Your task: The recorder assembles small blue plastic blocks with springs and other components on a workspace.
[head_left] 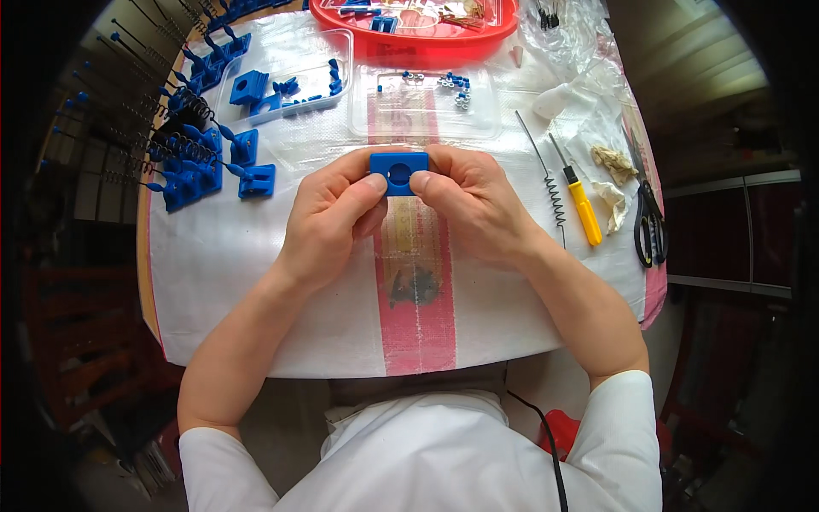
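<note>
Between my two hands, above the middle of the table, is a blue rectangular plastic block (399,160) with a round hole in its face. My left hand (328,213) grips its left end, the thumb on the front face. At the right end my right hand (478,200) pinches it the same way. The fingers behind the block are mostly hidden. Beyond my hands lies a clear shallow lid (388,126) with small blue and white pieces on it. A clear plastic box (341,51) to its left has more blue parts inside.
Blue bases with springs and rods (192,183) crowd the left edge. A red tray (409,53) of parts stands at the back. On the right lie a coiled wire (553,200), a yellow-handled screwdriver (584,213), black scissors (648,230) and a white squeeze bottle (550,102).
</note>
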Demonstrator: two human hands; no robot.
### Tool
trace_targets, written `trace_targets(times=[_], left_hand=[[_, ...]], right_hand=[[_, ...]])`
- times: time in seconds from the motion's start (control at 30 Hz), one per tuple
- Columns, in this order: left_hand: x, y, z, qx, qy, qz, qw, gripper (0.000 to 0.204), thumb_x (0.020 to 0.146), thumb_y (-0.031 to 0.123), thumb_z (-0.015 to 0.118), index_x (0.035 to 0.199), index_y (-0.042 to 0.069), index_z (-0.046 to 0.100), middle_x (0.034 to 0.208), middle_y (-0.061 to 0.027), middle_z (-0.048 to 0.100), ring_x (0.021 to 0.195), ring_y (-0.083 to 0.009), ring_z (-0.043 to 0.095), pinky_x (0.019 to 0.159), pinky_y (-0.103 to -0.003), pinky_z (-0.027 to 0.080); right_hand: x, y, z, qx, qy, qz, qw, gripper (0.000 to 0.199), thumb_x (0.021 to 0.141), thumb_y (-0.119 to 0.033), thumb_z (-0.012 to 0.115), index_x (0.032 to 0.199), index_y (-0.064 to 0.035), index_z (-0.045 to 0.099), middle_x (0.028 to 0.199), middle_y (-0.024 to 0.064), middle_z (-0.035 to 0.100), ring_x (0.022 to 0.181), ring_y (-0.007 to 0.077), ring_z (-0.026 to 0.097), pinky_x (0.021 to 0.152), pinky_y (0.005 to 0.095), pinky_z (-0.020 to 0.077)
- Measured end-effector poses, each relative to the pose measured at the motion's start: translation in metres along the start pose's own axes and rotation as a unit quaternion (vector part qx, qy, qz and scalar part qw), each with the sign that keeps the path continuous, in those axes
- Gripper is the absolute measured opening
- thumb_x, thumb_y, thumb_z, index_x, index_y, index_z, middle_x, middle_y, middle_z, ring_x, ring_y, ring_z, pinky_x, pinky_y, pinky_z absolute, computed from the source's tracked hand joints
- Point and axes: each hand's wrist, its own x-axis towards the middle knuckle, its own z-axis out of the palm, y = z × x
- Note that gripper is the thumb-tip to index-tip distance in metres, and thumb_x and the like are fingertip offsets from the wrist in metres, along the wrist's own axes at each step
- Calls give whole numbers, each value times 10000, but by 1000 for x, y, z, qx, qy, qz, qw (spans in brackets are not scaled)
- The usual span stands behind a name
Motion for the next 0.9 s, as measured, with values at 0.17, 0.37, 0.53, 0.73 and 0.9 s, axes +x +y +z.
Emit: trace_targets(times=[0.17,0.37,0.53,0.73,0.9], left_hand=[[3,1,5,-31,13,-29,999,318,995,108,497,1281,-23,551,765,36,516,588,-23,365,523,-189,281],[1,3,5,-48,27,-52,997,339,1004,115,494,1311,-23,536,751,45,504,574,-23,359,517,-188,281],[-2,1,9,-42,39,-39,998,347,1007,113,493,1323,-25,534,712,52,489,562,-23,360,512,-190,286],[-2,-1,5,-22,20,-28,999,352,1006,108,492,1329,-26,530,699,51,487,562,-22,365,513,-190,290],[-1,1,12,-8,37,-18,999,338,1007,136,499,1297,-34,536,720,36,528,559,-23,389,518,-183,316]], right_hand=[[2,14,2,72,-4,-11,997,275,966,-163,512,1100,30,656,911,36,686,844,83,575,776,265,490],[2,7,2,57,-12,20,998,273,973,-153,498,1101,36,648,898,35,677,831,82,571,764,258,487],[0,13,4,74,-4,-9,997,263,969,-140,502,1097,34,650,867,28,653,797,77,551,729,260,477],[0,17,8,89,12,-24,996,278,960,-128,511,1140,33,648,870,35,660,807,76,557,733,259,482],[-2,15,4,91,6,-15,996,269,959,-128,522,1125,37,655,857,22,659,789,69,558,719,249,483]])
